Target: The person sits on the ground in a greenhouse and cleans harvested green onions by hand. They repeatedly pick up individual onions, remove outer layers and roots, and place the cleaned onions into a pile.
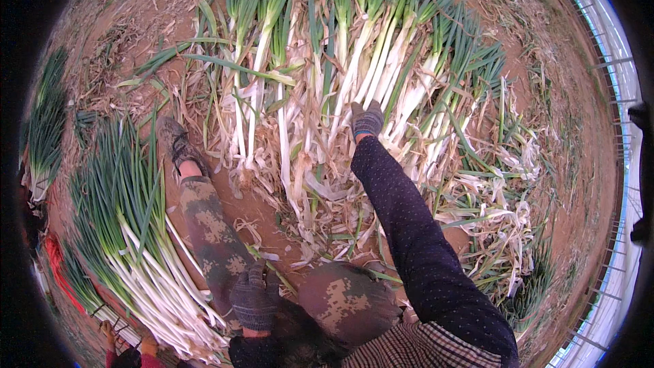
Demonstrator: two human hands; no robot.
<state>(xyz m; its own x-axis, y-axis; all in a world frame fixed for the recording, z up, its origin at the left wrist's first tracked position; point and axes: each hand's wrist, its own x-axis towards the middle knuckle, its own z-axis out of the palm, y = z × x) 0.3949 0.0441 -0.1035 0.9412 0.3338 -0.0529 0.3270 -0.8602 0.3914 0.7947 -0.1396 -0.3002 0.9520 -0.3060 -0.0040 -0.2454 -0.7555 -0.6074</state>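
Note:
My right hand (367, 119), in a grey knitted glove, reaches out to a wide pile of long green onions (352, 69). Its fingertips meet the white stalks near the pile's middle; whether they close around any is hidden. My left hand (254, 297), gloved likewise, rests by my camouflage trouser leg (212, 230) with nothing visible in it. Dry, peeling outer leaves cover many stalks in the pile, whose green tops point away from me. To my left lies a heap of cleaner green onions (148, 260), with smooth white stalks and roots towards me.
Another person's hands (127, 340) are at a green onion bundle (97, 306) at lower left, beside red strands (59, 271). Peeled leaf waste (498, 214) lies on the right. Another bunch (46, 122) stands far left. Along the right edge runs a plastic-sheeted wall with ribs (621, 112).

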